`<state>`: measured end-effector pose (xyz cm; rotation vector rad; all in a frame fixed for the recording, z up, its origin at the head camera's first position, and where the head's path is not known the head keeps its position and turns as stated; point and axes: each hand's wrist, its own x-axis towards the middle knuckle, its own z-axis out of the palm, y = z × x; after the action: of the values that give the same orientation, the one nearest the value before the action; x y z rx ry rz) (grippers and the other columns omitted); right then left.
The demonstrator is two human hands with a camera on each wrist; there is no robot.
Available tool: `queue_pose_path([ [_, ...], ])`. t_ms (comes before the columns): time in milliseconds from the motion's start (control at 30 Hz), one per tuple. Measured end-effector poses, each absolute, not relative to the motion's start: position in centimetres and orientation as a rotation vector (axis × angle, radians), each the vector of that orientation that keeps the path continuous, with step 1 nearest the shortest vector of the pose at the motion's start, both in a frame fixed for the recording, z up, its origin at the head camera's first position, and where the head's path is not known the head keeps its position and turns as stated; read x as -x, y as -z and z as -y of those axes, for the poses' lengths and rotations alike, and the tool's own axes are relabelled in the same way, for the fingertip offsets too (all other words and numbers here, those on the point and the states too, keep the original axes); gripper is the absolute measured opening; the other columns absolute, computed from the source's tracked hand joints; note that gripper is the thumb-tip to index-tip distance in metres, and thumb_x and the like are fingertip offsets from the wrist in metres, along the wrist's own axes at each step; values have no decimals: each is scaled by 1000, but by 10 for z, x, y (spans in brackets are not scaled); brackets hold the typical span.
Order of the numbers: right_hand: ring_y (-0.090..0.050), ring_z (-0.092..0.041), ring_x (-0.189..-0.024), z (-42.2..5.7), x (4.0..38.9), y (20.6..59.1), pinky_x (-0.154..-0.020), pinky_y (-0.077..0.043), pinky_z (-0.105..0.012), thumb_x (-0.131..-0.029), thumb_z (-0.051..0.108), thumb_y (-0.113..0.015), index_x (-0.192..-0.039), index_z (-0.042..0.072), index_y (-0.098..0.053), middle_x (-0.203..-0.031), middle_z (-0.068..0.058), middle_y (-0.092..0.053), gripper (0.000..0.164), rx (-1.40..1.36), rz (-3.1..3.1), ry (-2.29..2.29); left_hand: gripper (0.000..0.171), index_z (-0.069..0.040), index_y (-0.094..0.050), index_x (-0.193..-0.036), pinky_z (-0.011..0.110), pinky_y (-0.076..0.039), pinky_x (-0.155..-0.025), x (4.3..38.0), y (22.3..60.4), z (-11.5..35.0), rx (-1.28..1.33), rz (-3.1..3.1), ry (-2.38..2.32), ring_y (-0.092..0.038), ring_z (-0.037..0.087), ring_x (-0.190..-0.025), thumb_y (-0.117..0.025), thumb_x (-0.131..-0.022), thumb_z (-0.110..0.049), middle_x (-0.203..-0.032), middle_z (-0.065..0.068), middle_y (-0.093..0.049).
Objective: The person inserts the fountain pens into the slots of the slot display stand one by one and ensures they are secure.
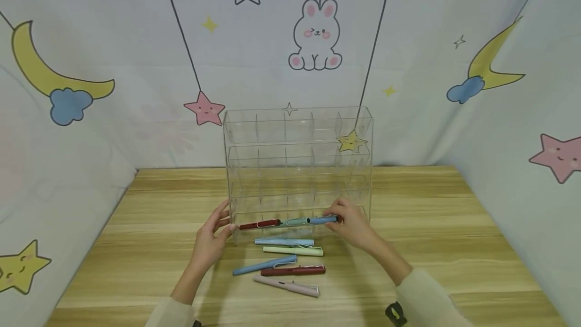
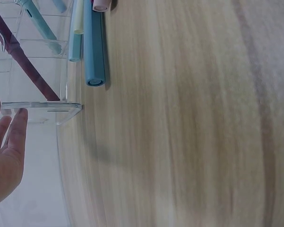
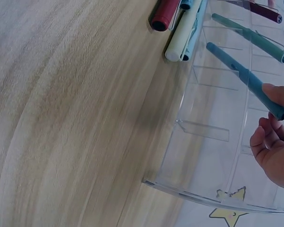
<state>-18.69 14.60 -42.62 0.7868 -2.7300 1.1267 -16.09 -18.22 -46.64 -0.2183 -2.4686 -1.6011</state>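
My right hand [image 1: 351, 223] pinches a blue pen [image 3: 250, 80] by one end, between thumb and fingers. That pen slants over the lowest tier of a clear acrylic rack [image 1: 299, 165]. Beside it in the same tier lie a green pen [image 3: 255, 38] and, at the far left, a dark red pen [image 1: 259, 224]. At the rack's left side is my left hand [image 1: 211, 238], its fairly straight fingers [image 2: 18, 130] against the clear side panel [image 2: 42, 105] and its thumb close to the front edge.
In front of the rack lie several pens: a light blue pen [image 1: 283, 241], a pale green pen [image 1: 292, 251], another blue pen [image 1: 264, 265], another dark red pen [image 1: 295, 270] and a pale pink pen [image 1: 286, 285]. A printed curtain [image 1: 258, 54] hangs behind the wooden table [image 1: 422, 206].
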Motion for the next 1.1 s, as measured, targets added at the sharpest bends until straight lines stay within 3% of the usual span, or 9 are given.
queue_pose_path([
  [267, -40, -10, -67, -146, 187, 429, -54, -39, -20, -76, -2, -71, -93, -4, -67, -82, -2, -48, 18, -788, 2709, -1153, 61, -4, -37, -138, 39, -53, -77, 160, 466, 181, 224, 2459, 1603, -56, 38, -104, -60, -83, 9, -117, 24, -54],
  [467, -43, -9, -63, -155, 185, 427, -52, -40, -21, -77, 8, -73, -98, -1, -66, -84, -2, -53, 24, -749, 2685, -1173, 61, -4, -36, -138, 38, -53, -78, 161, 467, 181, 223, 2457, 1605, -55, 38, -104, -59, -83, 9, -117, 24, -54],
  [667, -43, -8, -61, -167, 184, 426, -50, -39, -21, -81, 15, -70, -80, 4, -66, -76, 4, -53, 11, -677, 2652, -1168, 61, -4, -36, -138, 37, -53, -77, 161, 468, 181, 231, 2453, 1600, -55, 39, -104, -59, -83, 9, -117, 25, -54],
  [800, -43, -8, -61, -169, 184, 426, -50, -40, -21, -84, 15, -67, -73, 7, -66, -72, 6, -51, 13, -685, 2658, -1185, 61, -3, -37, -138, 36, -53, -76, 161, 469, 182, 239, 2443, 1594, -55, 40, -103, -60, -83, 10, -116, 26, -54],
  [1100, -47, -9, -66, -168, 181, 427, -55, -45, -22, -87, 14, -63, -86, 7, -68, -79, 5, -55, 8, -671, 2722, -1240, 61, -3, -37, -138, 37, -53, -76, 161, 470, 181, 251, 2440, 1585, -56, 40, -103, -60, -83, 9, -116, 25, -54],
])
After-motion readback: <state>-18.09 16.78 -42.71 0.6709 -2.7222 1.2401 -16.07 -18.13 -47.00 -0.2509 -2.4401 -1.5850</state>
